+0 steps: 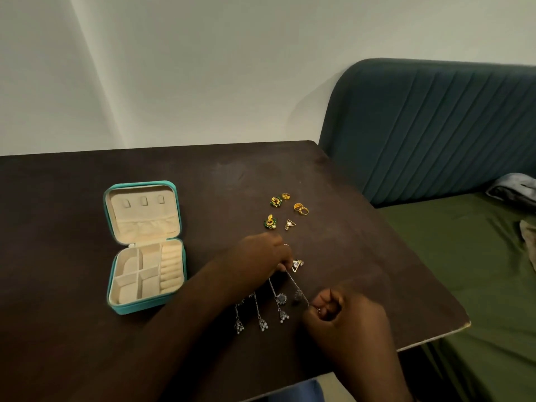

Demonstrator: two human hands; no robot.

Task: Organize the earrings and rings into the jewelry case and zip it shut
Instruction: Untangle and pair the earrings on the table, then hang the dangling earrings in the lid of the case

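Observation:
A teal jewelry case (174,216) lies open on the left of the dark table, its beige compartments showing nothing inside. Long silver chain earrings (262,314) with bell-shaped drops hang and lie between my hands. My left hand (261,253) pinches the upper ends of the chains. My right hand (336,307) pinches the lower end of one chain. Gold rings (300,208) and another ring (286,196) lie further back, beside two green-and-gold earrings (276,201) (270,222) and two triangular earrings (289,224) (297,264).
The dark wooden table (87,343) ends at a chipped right edge. To the right is a bed with a green sheet (464,271) and a teal padded headboard (435,126); crumpled cloth (513,188) lies on it. A pale wall stands behind.

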